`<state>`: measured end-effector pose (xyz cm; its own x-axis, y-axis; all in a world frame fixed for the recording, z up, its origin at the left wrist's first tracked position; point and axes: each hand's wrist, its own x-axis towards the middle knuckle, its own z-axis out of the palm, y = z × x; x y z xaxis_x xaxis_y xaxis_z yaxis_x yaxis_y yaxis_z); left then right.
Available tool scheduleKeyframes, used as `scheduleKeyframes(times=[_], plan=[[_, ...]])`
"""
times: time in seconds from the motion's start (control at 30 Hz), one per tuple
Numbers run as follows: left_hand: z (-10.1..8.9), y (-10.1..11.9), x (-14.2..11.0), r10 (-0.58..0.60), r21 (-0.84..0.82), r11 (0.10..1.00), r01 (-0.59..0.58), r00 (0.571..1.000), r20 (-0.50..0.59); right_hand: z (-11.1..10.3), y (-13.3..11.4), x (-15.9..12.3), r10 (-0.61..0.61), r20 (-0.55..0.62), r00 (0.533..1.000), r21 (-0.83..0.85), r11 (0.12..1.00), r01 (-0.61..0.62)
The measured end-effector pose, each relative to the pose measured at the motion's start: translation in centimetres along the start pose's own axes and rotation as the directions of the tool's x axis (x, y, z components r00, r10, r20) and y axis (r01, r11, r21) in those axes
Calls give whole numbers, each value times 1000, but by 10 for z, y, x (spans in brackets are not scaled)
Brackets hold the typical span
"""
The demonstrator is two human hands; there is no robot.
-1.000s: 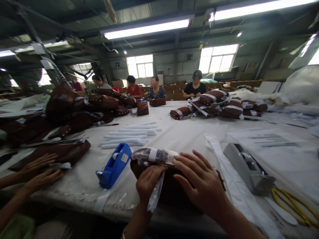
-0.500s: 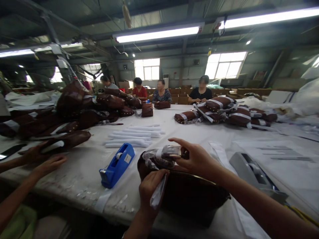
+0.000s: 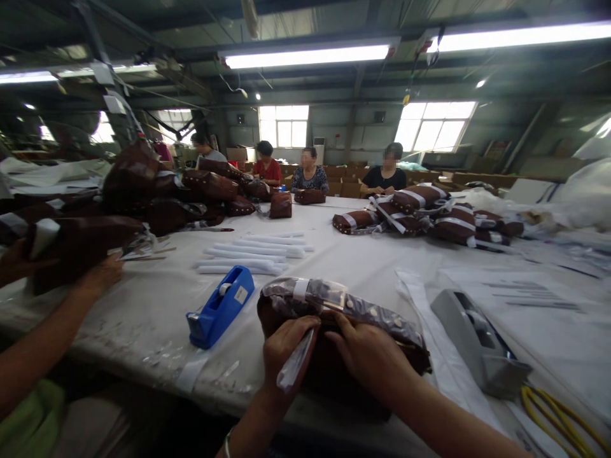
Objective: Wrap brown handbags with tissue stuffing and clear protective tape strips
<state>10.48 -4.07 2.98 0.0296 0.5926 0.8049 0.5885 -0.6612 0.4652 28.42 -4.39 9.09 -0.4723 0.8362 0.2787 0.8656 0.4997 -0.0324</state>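
A dark brown leather bag (image 3: 334, 375) with a zipper sits in front of me at the table's near edge. Along its top lies a studded strap with a buckle (image 3: 337, 294), covered in clear plastic with a white band round it. My left hand (image 3: 289, 350) is closed round a white-wrapped strip (image 3: 294, 364), its thumb against the bag's upper edge. Beside it, my right hand (image 3: 365, 350) grips the bag's top edge below the buckle, thumb and forefinger close together; its fingertips are partly hidden.
A blue tape dispenser (image 3: 221, 307) stands left of the bag, a grey tape dispenser (image 3: 477, 340) right. White paper rolls (image 3: 248, 254) lie ahead. Brown bags are piled on both sides (image 3: 410, 213). At left, a co-worker's hands (image 3: 102, 270) hold another bag; several people sit opposite.
My right hand has come down from the raised buckle to the bag's edge, and the strap now lies along the top. My left hand keeps its hold. The co-worker's bag is now raised upright.
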Motion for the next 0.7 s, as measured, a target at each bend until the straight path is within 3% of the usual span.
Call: scheduleKeyframes(times=[0.07, 0.17, 0.3, 0.47, 0.7], plan=[[-1, 1, -1, 24, -6, 1000, -24, 1000, -6, -4, -2, 10, 113, 161, 980, 70, 990, -126], [-5, 2, 2, 60, -21, 998, -60, 998, 3, -11, -2, 24, 51, 240, 969, 217, 971, -105], [-13, 3, 7, 137, -7, 991, -137, 990, 9, -9, 0, 32, -64, 215, 974, 314, 950, -7], [-18, 7, 8, 139, 132, 981, -139, 990, 12, -5, 5, 28, -108, 77, 991, 369, 926, 72], [-17, 7, 15, 144, 322, 938, -128, 989, -24, -1, 6, 27, -128, 23, 991, 270, 956, 117]])
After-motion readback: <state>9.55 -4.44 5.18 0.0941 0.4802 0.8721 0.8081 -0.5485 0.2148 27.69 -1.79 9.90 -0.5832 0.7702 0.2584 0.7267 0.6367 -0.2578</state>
